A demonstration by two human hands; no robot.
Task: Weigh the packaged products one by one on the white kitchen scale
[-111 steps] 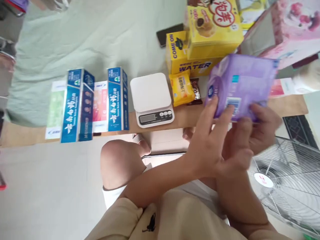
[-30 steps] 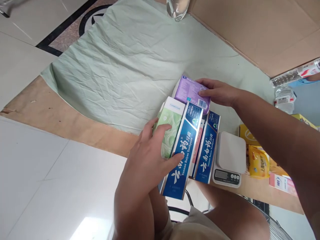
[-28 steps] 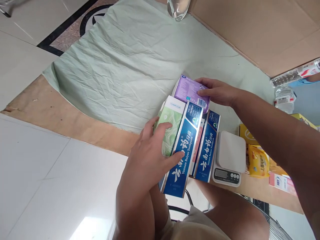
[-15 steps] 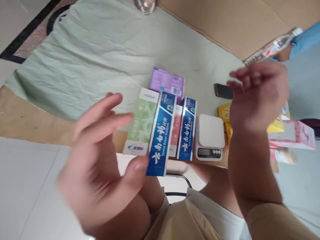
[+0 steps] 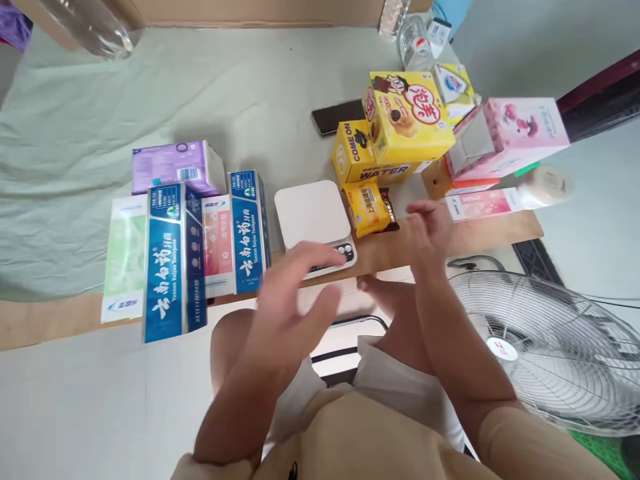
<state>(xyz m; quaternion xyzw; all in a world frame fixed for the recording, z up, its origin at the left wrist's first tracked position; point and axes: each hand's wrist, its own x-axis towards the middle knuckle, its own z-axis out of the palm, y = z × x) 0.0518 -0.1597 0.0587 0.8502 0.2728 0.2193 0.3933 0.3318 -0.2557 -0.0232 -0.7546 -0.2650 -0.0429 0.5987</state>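
My left hand (image 5: 295, 307), slightly blurred, hovers at the front edge of a white digital kitchen scale (image 5: 314, 212), thumb and fingers apart and holding nothing. Its fingers cover part of the scale's display; some buttons show beside them. My right hand (image 5: 433, 230) is over the table's front edge, fingers loosely bent and no object visible in them. It is between a small yellow snack packet (image 5: 369, 208) and a pink-and-white toothpaste box (image 5: 483, 204). Nothing lies on the scale's plate.
Left stand blue toothpaste boxes (image 5: 165, 267) (image 5: 245, 233), a green box (image 5: 125, 253), a pink box (image 5: 217, 247) and a purple pack (image 5: 173, 167). Right are yellow boxes (image 5: 410, 120), a larger pink box (image 5: 530, 133) and a phone (image 5: 336, 117). A fan (image 5: 555, 347) stands below right.
The view has swung right and levelled, so the boxes and scale appear further left. My left hand has moved from beside the toothpaste boxes to the scale; my right hand has come down toward the table edge.
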